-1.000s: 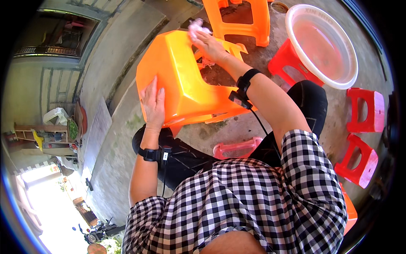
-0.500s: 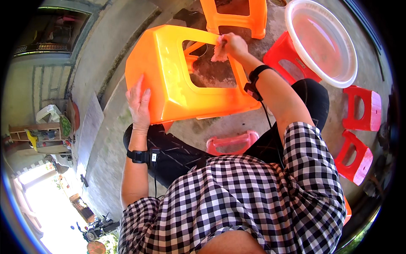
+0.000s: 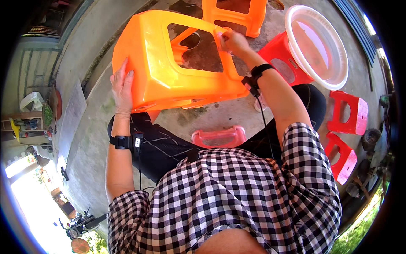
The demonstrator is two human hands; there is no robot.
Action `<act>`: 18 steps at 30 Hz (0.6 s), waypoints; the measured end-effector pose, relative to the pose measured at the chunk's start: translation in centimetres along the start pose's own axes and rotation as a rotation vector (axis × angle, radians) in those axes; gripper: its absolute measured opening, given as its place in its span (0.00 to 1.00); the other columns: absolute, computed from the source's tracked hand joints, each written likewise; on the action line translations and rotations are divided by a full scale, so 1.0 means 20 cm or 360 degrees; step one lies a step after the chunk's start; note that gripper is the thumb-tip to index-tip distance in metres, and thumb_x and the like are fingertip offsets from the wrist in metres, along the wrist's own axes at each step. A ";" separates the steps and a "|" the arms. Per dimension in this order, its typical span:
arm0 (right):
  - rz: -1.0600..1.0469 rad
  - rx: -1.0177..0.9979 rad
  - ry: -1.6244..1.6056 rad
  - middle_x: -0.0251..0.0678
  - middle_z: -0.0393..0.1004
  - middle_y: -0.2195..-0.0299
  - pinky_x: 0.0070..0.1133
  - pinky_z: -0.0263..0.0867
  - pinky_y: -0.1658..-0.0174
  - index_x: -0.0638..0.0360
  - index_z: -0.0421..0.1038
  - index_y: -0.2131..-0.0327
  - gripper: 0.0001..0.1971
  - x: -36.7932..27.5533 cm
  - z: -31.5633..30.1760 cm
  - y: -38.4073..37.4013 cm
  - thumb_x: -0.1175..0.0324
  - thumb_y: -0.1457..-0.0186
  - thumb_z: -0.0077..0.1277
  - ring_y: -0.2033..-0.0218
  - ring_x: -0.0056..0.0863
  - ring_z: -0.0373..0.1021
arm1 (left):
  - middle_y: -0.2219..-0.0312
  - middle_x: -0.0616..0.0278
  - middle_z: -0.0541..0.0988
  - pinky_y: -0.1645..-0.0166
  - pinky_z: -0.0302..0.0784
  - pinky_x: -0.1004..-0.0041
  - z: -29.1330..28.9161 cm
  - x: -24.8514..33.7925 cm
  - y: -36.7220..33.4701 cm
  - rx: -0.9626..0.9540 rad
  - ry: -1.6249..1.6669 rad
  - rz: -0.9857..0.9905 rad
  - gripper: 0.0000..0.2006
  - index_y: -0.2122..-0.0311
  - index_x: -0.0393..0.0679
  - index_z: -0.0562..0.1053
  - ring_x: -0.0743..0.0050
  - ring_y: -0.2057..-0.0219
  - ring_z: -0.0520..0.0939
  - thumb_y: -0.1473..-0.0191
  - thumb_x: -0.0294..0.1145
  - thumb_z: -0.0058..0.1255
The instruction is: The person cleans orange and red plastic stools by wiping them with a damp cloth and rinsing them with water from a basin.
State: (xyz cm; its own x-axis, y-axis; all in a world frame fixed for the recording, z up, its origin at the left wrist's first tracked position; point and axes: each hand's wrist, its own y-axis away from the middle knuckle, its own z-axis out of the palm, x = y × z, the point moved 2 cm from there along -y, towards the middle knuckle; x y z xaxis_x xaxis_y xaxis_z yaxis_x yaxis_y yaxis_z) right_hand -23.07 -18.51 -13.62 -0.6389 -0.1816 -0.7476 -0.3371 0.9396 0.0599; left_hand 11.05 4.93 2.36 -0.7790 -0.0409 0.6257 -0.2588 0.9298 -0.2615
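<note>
A large orange plastic stool (image 3: 150, 80) lies on its side in front of me, its seat turned to the left and its leg openings facing up. My left hand (image 3: 122, 89) rests against the seat with fingers stretched out and thumb apart. At the far right end, my right hand (image 3: 234, 42) is closed on a pink cloth (image 3: 219, 39) and presses it to a leg of the stool. Most of the cloth is hidden by the fingers and the leg.
Beyond stands another orange stool (image 3: 255, 17). To the right, a white basin (image 3: 290, 26) of water sits on a red stool (image 3: 277, 53). Two small red stools (image 3: 358, 115) (image 3: 347, 163) lie farther right. A low pinkish-red stool (image 3: 220, 137) is between my legs.
The whole scene has shifted slightly left and up in view. My right hand has slid with the cloth along the leg, and less of the cloth shows. My left hand keeps its place on the seat.
</note>
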 end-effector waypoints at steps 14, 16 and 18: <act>0.0122 0.0006 0.0840 0.55 0.68 0.49 0.38 0.69 0.52 0.63 0.66 0.48 0.20 -0.04 0.20 0.70 0.64 0.42 0.42 0.54 0.51 0.72 | 0.50 0.60 0.75 0.38 0.56 0.66 0.01 0.00 -0.04 0.0041 0.0000 -0.0054 0.23 0.41 0.48 0.70 0.60 0.48 0.67 0.40 0.44 0.46; 0.0197 0.0249 0.0542 0.47 0.72 0.56 0.36 0.70 0.57 0.60 0.68 0.51 0.17 -0.15 0.26 0.78 0.66 0.43 0.45 0.58 0.47 0.72 | 0.49 0.60 0.75 0.38 0.56 0.66 0.03 0.01 -0.07 0.0047 0.0027 -0.0029 0.23 0.41 0.48 0.70 0.60 0.48 0.67 0.40 0.44 0.47; 0.0151 0.0146 0.0389 0.43 0.73 0.56 0.34 0.69 0.56 0.56 0.71 0.53 0.16 -0.34 0.23 0.82 0.69 0.46 0.47 0.56 0.45 0.71 | 0.47 0.59 0.74 0.37 0.56 0.66 0.05 -0.06 -0.07 0.0074 0.0063 0.0039 0.23 0.41 0.48 0.70 0.60 0.46 0.67 0.40 0.43 0.47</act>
State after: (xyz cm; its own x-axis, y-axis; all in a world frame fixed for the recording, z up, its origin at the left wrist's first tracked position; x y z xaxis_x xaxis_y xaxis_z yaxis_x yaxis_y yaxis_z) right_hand -21.00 -0.58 -10.55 -0.8162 -0.1457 -0.5591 -0.2111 0.9760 0.0538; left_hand 11.85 3.27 1.31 -0.7625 -0.0028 0.6470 -0.2668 0.9124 -0.3104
